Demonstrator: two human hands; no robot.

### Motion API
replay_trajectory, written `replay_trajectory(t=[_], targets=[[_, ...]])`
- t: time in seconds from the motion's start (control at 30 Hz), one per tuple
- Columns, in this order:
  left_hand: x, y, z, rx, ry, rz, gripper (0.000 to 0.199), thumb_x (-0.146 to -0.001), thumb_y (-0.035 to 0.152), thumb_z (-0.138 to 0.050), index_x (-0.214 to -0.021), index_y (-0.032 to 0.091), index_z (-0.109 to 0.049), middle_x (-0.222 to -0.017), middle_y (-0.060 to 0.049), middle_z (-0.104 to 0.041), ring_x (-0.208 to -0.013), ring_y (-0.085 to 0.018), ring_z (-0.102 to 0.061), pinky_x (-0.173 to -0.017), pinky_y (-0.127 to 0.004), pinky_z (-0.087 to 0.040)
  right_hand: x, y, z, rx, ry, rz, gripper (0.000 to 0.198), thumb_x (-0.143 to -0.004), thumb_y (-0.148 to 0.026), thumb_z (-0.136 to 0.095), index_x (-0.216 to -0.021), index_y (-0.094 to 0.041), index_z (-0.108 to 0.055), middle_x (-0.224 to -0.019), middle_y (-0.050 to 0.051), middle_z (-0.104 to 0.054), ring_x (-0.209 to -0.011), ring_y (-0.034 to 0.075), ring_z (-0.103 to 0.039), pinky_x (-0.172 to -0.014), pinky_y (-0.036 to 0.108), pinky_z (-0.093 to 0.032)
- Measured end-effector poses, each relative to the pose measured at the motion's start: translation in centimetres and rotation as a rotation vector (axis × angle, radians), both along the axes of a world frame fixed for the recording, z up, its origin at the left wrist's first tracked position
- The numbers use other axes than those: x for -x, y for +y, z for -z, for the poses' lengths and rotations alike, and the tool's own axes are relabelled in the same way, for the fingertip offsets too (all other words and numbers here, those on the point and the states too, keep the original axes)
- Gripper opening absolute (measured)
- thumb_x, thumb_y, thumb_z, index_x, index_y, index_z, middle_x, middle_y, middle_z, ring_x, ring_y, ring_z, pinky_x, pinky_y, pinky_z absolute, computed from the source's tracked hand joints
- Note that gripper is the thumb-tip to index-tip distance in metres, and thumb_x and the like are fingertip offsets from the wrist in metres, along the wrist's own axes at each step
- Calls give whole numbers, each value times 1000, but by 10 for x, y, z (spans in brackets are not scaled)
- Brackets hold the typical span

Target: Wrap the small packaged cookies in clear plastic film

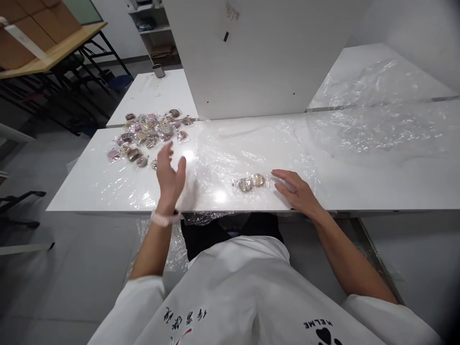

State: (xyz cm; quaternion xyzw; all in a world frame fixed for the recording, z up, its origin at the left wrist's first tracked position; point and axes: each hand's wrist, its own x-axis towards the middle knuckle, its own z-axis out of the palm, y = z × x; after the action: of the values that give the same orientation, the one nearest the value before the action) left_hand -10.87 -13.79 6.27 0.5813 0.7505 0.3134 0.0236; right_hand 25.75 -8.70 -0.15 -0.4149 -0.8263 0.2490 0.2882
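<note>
My left hand (pixel 170 172) hovers with spread fingers at the near right edge of a pile of small round items in clear wrappers (pixel 149 132), some brown, some pink, some tan. Nothing shows in its grasp. Further right, two more wrapped round pieces lie side by side: a greyish-brown one (pixel 245 184) and a tan one (pixel 258 180). My right hand (pixel 295 190) is just right of the tan piece, fingers stretched toward its wrapper and apart from each other. Whether the fingertips touch the wrapper's edge I cannot tell.
Clear plastic film (pixel 230 158) covers the white table (pixel 82 191), with more crumpled film (pixel 381 120) at the right. A tall white panel (pixel 266 57) stands behind. A metal cup (pixel 158 71) sits on the table section at the back left.
</note>
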Motion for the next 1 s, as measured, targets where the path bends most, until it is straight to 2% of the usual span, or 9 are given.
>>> replay_trajectory(t=[0.03, 0.13, 0.27, 0.43, 0.6, 0.7, 0.8, 0.9, 1.0], targets=[[-6, -23, 6, -41, 4, 101, 52, -103, 37, -45, -152, 26, -30, -151, -14, -48, -139, -27, -48, -111, -50, -48, -1, -7, -3, -25, -30, -16, 47, -100, -51, -47, -142, -31, -54, -143, 8, -60, -135, 28, -53, -110, 49, -46], [-28, -85, 34, 181, 127, 527, 64, -91, 36, -66, -149, 34, -39, -160, -8, -42, -151, -31, -34, -121, -58, -37, -13, -32, -6, -135, -190, -127, 60, -95, -54, -58, -150, -33, -45, -155, 8, -49, -144, 32, -43, -115, 54, -39], [-32, -120, 63, 103, 110, 442, 36, -95, 21, -55, -129, 35, -61, -142, -5, -63, -140, -27, -52, -119, -57, -39, -44, -60, 2, -237, -227, -22, 36, -100, -35, -54, -136, -37, -59, -137, 4, -66, -129, 30, -59, -106, 53, -47], [-11, -103, 38, 62, -196, 235, 14, -93, 35, -59, -92, 30, -72, -96, -2, -79, -95, -24, -75, -88, -43, -61, -69, -58, -4, -177, -150, 98, 25, -102, -36, -47, -109, -37, -70, -106, 1, -77, -103, 28, -72, -92, 49, -55], [-4, -52, 1, 226, -314, 102, 27, -90, 47, -58, -80, 24, -66, -74, -1, -73, -76, -20, -71, -77, -34, -57, -59, -10, -33, -7, -262, 153, 35, -102, -49, -35, -106, -32, -66, -85, 4, -74, -81, 27, -70, -74, 44, -55], [-4, -27, -1, 326, -158, 44, 26, -91, 44, -54, -79, 23, -64, -71, -2, -70, -70, -20, -67, -66, -30, -49, -47, 19, -47, 69, -340, 126, 41, -102, -55, -32, -103, -29, -64, -84, 5, -73, -72, 26, -67, -66, 41, -52], [-4, -20, 8, 396, 34, -18, 22, -90, 40, -52, -82, 23, -65, -72, -2, -70, -71, -22, -64, -61, -30, -40, -33, 17, -52, -21, -361, 15, 48, -97, -65, -40, -112, -27, -64, -105, 8, -74, -92, 30, -69, -76, 44, -54], [-2, -24, 18, 417, 23, -61, 24, -91, 42, -51, -82, 24, -63, -74, -2, -70, -72, -21, -63, -60, -29, -37, -23, -14, -45, -149, -332, -118, 64, -91, -69, -53, -139, -28, -53, -138, 11, -63, -123, 35, -60, -94, 49, -52], [0, -25, 21, 419, 4, -91, 26, -91, 44, -51, -80, 24, -62, -76, -2, -70, -72, -21, -63, -60, -29, -36, -25, -31, -31, -209, -291, -67, 47, -99, -57, -46, -136, -30, -58, -131, 8, -68, -121, 33, -62, -97, 51, -50]])
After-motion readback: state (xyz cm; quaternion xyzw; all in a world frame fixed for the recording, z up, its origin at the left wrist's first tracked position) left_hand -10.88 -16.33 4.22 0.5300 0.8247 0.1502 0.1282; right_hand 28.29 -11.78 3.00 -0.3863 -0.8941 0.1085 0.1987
